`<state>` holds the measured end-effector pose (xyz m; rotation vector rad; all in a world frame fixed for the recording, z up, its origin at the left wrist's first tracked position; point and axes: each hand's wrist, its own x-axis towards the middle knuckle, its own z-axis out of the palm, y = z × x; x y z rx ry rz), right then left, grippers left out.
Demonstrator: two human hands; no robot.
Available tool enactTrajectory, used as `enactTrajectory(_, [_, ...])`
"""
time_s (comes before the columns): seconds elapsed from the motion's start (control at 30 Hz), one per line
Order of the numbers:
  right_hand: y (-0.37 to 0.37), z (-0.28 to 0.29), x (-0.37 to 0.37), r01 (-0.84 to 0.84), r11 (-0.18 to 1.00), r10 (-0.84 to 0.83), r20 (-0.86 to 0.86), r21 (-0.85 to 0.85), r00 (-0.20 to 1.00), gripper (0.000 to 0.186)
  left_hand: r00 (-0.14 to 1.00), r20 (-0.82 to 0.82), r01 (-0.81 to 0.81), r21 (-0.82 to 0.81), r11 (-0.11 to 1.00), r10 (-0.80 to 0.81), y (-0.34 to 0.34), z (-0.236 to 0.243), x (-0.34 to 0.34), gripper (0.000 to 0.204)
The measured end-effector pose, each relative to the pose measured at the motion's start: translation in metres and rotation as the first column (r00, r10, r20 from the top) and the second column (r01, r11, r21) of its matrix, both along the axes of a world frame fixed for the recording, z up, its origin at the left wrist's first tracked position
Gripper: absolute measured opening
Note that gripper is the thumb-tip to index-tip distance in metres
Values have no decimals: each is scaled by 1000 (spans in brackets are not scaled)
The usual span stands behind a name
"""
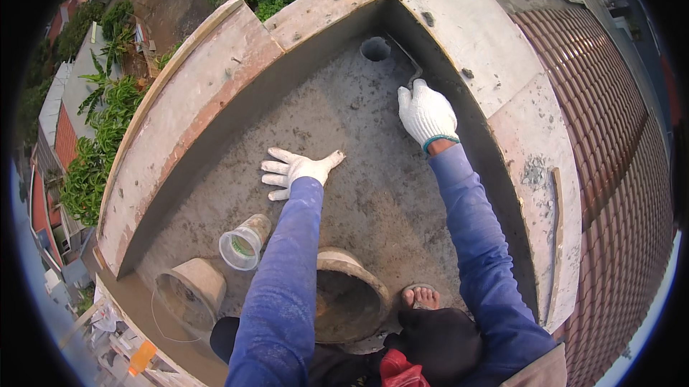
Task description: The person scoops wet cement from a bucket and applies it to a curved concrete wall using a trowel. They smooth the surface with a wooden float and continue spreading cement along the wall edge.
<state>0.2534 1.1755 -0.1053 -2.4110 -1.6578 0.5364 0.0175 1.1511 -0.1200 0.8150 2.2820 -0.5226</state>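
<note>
My right hand (428, 113), in a white knitted glove, is closed round the handle of a trowel (417, 69). Its thin bent shank shows ahead of the fist, while the blade, seen nearly edge-on, lies along the foot of the right wall (466, 125). Gloved as well, my left hand (298, 170) has its fingers spread and rests on the rough grey cement floor (344, 129), holding nothing. A round hole (375, 48) opens in the floor near the far corner, just left of the trowel.
Near my left forearm are a tipped clear plastic tub (245, 242) and a cement-stained bucket (192, 286). A wide mortar tub (377, 283) stands by my bare foot (421, 296). Board-topped walls (194, 111) enclose the floor; a tiled roof (610, 121) slopes beyond the right one.
</note>
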Motion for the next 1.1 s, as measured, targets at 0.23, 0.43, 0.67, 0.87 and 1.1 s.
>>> enactTrajectory(0.23, [-1,11,-1,228,971,-238,-263,-69,935,42,1000,1,9,-12,1000,-9,0,0,1,166])
enactTrajectory(0.43, [-21,39,-25,219,966,-190,-197,139,962,35,999,36,-2,-1,1000,2,0,3,-3,164])
enactTrajectory(0.67, [-36,11,3,162,983,-181,-353,-84,918,38,997,79,-10,-22,1000,12,2,9,-9,165])
enactTrajectory(0.87, [-27,20,3,269,963,-249,-444,-20,861,39,996,84,0,-39,999,3,5,13,-11,165])
enactTrajectory(1.1, [-123,64,-7,263,964,-220,-449,34,866,27,997,80,17,-48,999,-13,2,11,-13,162])
